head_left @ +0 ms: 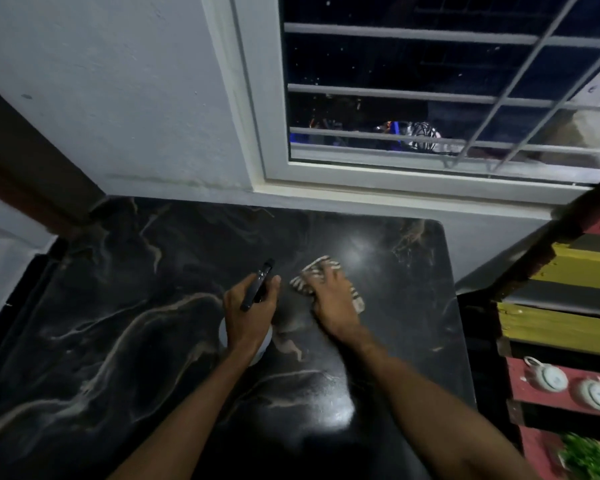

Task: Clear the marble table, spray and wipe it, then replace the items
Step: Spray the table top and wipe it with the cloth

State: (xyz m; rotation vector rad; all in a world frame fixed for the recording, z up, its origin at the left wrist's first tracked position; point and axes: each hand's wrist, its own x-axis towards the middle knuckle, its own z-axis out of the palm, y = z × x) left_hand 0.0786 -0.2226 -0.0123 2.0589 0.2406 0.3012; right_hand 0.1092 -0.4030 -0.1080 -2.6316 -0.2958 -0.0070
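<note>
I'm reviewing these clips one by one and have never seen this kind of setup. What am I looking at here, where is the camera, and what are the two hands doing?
There is no machine here: a person wears one wide-angle camera on the head, looking forward and down, so the two bare arms entering from the bottom are that person's own. The surface is a dark marble table with pale veins, set against a white wall below a barred window. The left hand grips a spray bottle with a dark nozzle on top and a pale body mostly hidden under the hand. The right hand presses flat on a striped cloth lying on the table. Nothing else lies on the visible tabletop. At the right edge, a painted slatted rack carries two white cups.
</note>
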